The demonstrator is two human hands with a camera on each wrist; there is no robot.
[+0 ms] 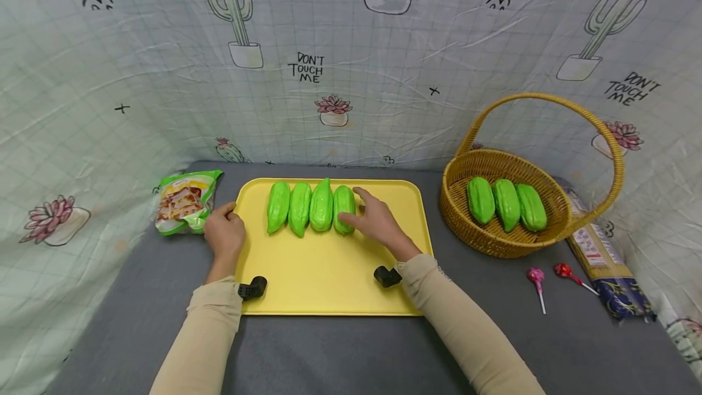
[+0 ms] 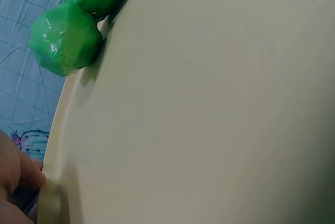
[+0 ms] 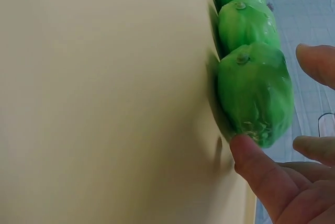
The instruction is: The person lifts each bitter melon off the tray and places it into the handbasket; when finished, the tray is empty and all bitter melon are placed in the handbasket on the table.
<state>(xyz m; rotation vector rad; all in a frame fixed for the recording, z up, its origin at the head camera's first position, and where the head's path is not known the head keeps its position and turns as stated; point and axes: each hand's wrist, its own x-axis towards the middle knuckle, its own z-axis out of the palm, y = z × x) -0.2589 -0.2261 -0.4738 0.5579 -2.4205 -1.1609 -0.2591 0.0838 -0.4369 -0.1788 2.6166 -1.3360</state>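
Four ridged, glossy green fruits stand in a row on the back half of a yellow tray. My left hand grips the tray's left rim; its fingertips also appear at the rim in the left wrist view. By the rightmost green fruit, my right hand has its thumb and fingers spread. In the right wrist view one digit meets or nearly meets the end of that fruit, while the others stand apart from it.
To the right, a wicker basket with a tall handle holds three similar green fruits. Beyond it lie a pink lollipop, a red lollipop and a long package. A green food bag sits left of the tray.
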